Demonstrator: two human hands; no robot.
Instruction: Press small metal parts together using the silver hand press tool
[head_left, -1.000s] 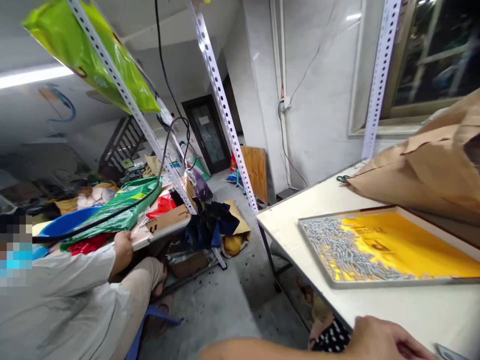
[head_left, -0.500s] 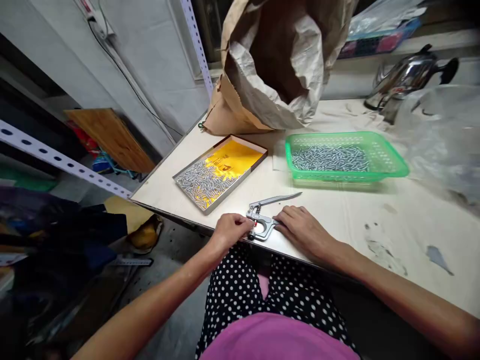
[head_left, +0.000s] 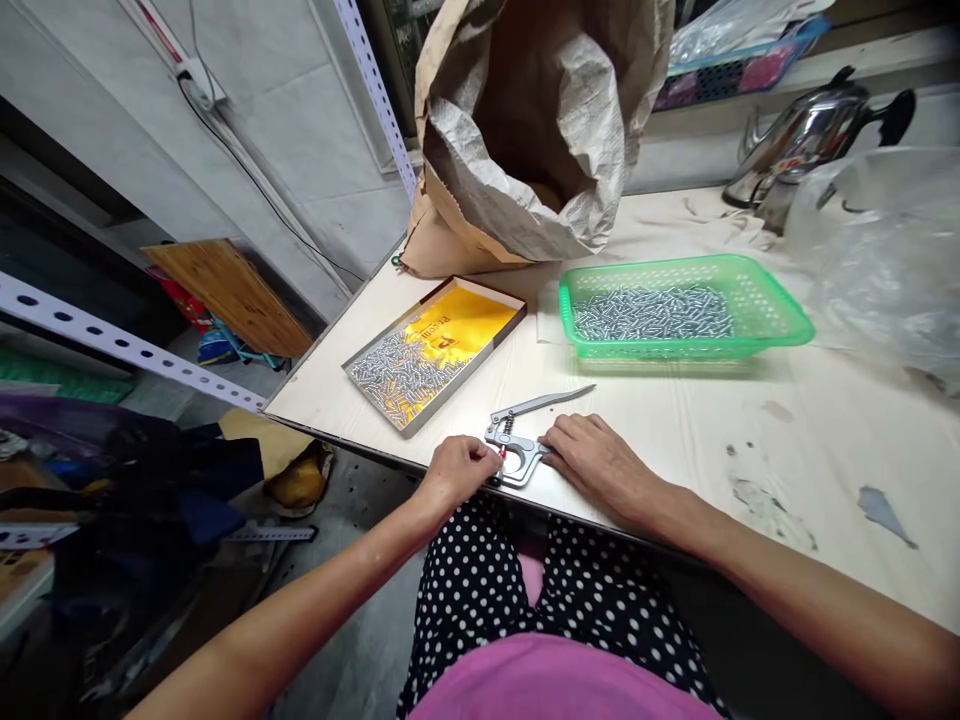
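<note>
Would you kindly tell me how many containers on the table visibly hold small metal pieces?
2: the shallow tray, beyond the left hand, and the green basket, further right. The paper sack's depths are hidden, so it may hold some too.

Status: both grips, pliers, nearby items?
Left grip: pinched at red part of pliers. Right grip: over their back end, hold hidden. Pliers on table, upper handle open. Near: tray of small metal pieces; green basket farther back.

Left hand (head_left: 456, 474) has thumb and fingertips pinched close, left forearm (head_left: 330, 590) slanting up; right hand (head_left: 600, 465) is palm-down, fingers curled, right forearm (head_left: 780, 580) angled inward!
</note>
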